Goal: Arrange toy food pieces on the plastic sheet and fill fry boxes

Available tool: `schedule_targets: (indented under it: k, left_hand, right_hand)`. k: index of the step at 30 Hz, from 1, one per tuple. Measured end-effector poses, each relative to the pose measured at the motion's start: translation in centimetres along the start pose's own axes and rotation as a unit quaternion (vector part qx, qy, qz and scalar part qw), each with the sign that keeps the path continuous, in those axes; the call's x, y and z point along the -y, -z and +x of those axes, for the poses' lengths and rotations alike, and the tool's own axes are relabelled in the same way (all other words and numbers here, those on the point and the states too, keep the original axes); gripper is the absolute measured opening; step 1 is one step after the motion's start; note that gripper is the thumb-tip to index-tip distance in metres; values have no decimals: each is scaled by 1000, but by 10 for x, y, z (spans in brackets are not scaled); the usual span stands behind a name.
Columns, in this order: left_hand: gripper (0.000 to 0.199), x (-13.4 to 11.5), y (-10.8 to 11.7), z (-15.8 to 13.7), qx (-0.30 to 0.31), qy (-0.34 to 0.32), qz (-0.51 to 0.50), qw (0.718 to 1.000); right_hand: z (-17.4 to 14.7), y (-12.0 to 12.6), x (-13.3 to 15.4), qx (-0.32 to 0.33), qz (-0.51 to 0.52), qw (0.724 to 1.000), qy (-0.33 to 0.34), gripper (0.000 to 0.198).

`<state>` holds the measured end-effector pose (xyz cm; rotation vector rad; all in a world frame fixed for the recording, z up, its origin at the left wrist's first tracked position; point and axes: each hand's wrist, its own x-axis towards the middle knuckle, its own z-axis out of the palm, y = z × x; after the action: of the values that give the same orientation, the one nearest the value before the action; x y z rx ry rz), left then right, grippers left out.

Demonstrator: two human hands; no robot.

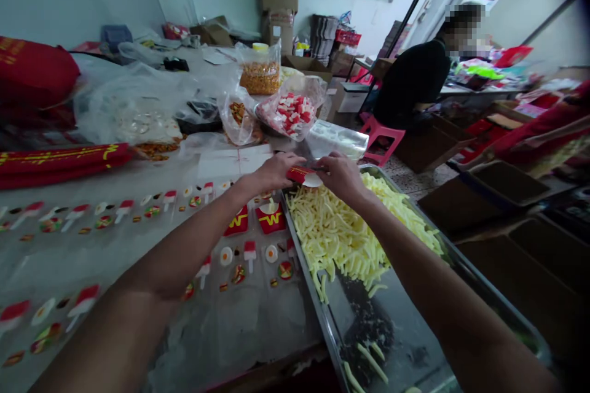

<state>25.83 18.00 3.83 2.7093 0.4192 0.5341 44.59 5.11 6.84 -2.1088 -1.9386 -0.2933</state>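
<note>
Above the far left end of the metal tray [417, 325], my left hand [276, 172] and my right hand [340, 173] hold a small red fries carton [302, 174] between them. Fingers of both hands close on its sides, and its pale inner face points toward the tray. Beneath my hands, a heap of pale yellow toy-like fries [341, 239] fills the tray's far part, with a few loose pieces at the near end. Two more red cartons with yellow marks, a left carton [236, 221] and a right carton [270, 217], lie on the table beside the tray.
Rows of small food-shaped pieces [249, 252] lie across the table [239, 331]. Behind my hands stand a bag of red-and-white pieces [291, 112] and a bag of orange bits [260, 77]. A person in black [410, 83] sits on a pink stool [385, 138].
</note>
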Motion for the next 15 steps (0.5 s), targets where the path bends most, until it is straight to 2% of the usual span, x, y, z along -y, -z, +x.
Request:
schedule_targets:
  k: [2,5,8,10,13,15]
  left_hand:
    - [82,7,-7,36,74,-27,-13,997]
    - [77,20,-13,62,162,-35,-49,985]
    - [65,31,-17,66,180,-34,-62,981]
    - [67,36,-21,65,185,-27,-45,981]
    - [73,40,-30,65,192,-25,-29,981]
    - [75,40,-36,66,185,-30,-37,982]
  right_hand:
    - [10,-8,-5,27,-41,996,70,19]
    - [22,-17,-5,74,-80,982,153,18]
    - [28,-23,-7,85,-92,969,211,18]
    - [30,-26,-10,79,-88,964,236,18]
    - [34,-29,-14,68,-62,966,241,24]
    - [34,-28,-13,66,-52,966,243,20]
